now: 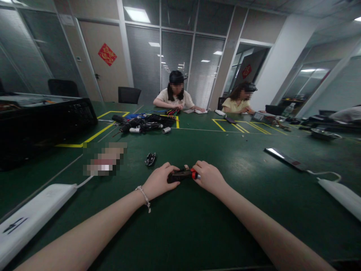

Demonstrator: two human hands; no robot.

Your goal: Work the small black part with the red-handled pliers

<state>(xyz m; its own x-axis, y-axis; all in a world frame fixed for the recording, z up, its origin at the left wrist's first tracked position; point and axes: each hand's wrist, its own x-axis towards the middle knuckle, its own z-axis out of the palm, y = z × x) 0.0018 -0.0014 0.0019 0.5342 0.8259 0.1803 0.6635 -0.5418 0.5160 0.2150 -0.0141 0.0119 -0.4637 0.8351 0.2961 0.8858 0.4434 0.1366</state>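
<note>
Black device (180, 175) | L hand (158, 180): gripping its L end | R hand (209, 177): gripping red part (193, 174), R end

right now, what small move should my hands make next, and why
Perhaps steady the black part with the left hand, since the right hand holds the red piece at its other end and could twist it.

A dark object (181, 175) is partly covered by the left hand (159, 181), a red piece (193, 174) by the right hand (208, 177); a white case (36, 218) is cropped at left.
</note>
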